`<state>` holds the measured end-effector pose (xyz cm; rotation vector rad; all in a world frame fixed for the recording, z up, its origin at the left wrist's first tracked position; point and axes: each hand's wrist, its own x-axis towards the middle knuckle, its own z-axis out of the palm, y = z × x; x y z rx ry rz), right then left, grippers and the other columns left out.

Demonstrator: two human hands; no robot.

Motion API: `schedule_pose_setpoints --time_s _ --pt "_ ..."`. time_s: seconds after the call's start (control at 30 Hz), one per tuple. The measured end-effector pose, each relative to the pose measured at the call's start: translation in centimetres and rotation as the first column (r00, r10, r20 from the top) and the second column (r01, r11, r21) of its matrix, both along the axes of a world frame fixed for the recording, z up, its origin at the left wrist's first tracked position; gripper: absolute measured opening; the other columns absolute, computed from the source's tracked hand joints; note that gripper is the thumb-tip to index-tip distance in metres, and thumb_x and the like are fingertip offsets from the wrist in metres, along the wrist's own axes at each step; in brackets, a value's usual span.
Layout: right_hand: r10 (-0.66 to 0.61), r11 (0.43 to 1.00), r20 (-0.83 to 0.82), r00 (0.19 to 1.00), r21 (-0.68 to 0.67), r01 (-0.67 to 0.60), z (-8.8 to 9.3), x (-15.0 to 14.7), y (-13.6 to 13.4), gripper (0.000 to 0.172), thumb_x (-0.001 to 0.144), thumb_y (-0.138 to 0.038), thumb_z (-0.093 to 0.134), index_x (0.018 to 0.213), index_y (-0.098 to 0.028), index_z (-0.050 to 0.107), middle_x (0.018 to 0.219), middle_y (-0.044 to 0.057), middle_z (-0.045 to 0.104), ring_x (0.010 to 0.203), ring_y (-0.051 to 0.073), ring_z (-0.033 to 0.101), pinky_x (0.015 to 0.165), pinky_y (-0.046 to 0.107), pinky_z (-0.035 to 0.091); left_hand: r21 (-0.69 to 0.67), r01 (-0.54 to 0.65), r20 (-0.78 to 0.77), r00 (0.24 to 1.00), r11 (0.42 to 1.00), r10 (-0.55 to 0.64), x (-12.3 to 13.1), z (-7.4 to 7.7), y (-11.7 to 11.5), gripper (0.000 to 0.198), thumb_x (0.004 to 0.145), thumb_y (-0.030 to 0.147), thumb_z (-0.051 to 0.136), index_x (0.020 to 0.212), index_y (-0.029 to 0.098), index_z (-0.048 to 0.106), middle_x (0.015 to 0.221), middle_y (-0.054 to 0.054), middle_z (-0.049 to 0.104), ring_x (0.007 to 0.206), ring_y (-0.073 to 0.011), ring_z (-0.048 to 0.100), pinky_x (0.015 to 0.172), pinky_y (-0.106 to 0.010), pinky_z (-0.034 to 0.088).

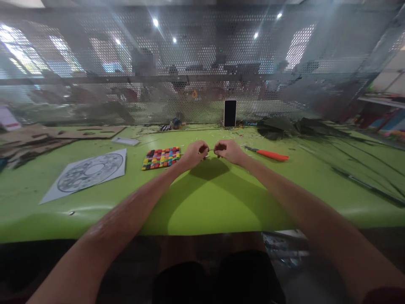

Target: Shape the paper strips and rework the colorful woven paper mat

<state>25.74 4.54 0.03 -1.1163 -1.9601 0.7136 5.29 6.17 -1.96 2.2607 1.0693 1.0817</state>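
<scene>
Both of my hands are raised a little over the green table (pixel 202 211), close together near its middle. My left hand (pixel 195 153) is pinched closed, and what lies between its fingertips is too small to name. Facing it, my right hand (pixel 230 151) is pinched as well, with its fingertips a short gap away from the left ones. Something thin and pale shows below the left fingertips. Just left of my left hand lies a mat of woven multicoloured strips (pixel 161 158). A utility knife with an orange handle (pixel 272 155) rests to the right of my right hand.
A white sheet with a printed ring pattern (pixel 91 171) lies at left, near brown cardboard pieces (pixel 41 136) and a small white tray (pixel 125 141). A tablet or phone (pixel 230 113) leans against the perforated metal screen (pixel 177 84). Dark strips (pixel 278 126) lie at back right.
</scene>
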Motion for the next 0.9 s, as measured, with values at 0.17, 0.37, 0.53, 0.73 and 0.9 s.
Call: schedule_pose_setpoints --time_s 0.17,0.37,0.53,0.73,0.9 --pt "-0.040 0.994 0.035 0.999 0.101 0.037 -0.2 0.4 0.3 0.005 0.079 -0.018 0.065 0.084 -0.016 0.066 0.072 0.003 0.068 0.066 0.016 0.059 0.068 0.030 0.045 -0.223 0.123 0.121 0.988 0.967 -0.097 0.2 -0.4 0.2 0.013 0.096 0.025 0.054 0.087 0.016 0.058 0.070 -0.003 0.068 0.058 -0.0132 0.065 0.057 -0.025 0.051" --pt "-0.031 0.993 0.090 0.995 0.116 0.021 -0.4 0.4 0.4 0.007 0.086 -0.022 0.064 0.084 -0.016 0.066 0.073 0.003 0.069 0.064 0.015 0.059 0.066 0.029 0.043 -0.338 0.259 0.168 0.963 0.905 -0.212 0.5 -0.1 -0.4 0.014 0.095 0.028 0.060 0.089 0.016 0.061 0.072 -0.004 0.069 0.063 -0.0132 0.068 0.058 -0.024 0.054" --pt "-0.026 0.992 0.128 0.991 0.124 0.010 -0.3 0.1 0.0 0.008 0.085 -0.020 0.064 0.082 -0.016 0.070 0.072 0.003 0.068 0.065 0.015 0.059 0.067 0.029 0.042 -0.348 0.315 0.219 0.943 0.883 -0.250 0.6 0.1 -0.7 0.015 0.088 0.029 0.071 0.087 0.015 0.064 0.072 -0.003 0.070 0.063 -0.0125 0.067 0.060 -0.025 0.055" --pt "0.028 0.999 0.050 0.998 0.020 -0.029 -0.3 0.1 0.2 0.008 0.083 -0.017 0.063 0.082 -0.015 0.071 0.072 0.003 0.069 0.061 0.015 0.060 0.063 0.028 0.046 -0.344 0.348 0.305 0.920 0.872 -0.247 0.5 0.6 -0.9 0.027 0.078 0.036 0.080 0.088 0.013 0.070 0.077 -0.006 0.071 0.069 -0.0144 0.067 0.062 -0.027 0.056" --pt "0.056 0.992 -0.073 0.996 -0.110 -0.064 -0.4 0.0 0.5 0.013 0.085 -0.029 0.071 0.084 -0.016 0.068 0.067 0.002 0.067 0.058 0.015 0.064 0.057 0.026 0.049 -0.330 0.321 0.447 0.881 0.888 -0.152 0.4 0.6 -0.9 0.029 0.074 0.039 0.082 0.085 0.014 0.072 0.091 -0.006 0.071 0.079 -0.0133 0.066 0.070 -0.028 0.057"
